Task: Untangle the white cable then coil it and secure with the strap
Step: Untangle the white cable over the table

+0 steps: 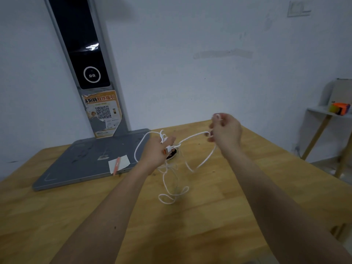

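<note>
Cable (pixel 192 138), white and tangled, hangs in loops at mid-frame between two raised hands above the wooden table (pixel 190 225). Left hand (pixel 154 151), left of centre, has its fingers curled round a bunch of strands with a white and orange connector (pixel 168 149). Right hand (pixel 225 130), right of centre and higher, pinches another loop. Slack loops lie on the table below. Grey stand base (pixel 85 161), centre left, carries a paper slip (pixel 119 162) and an orange pen (pixel 116 165)
</note>
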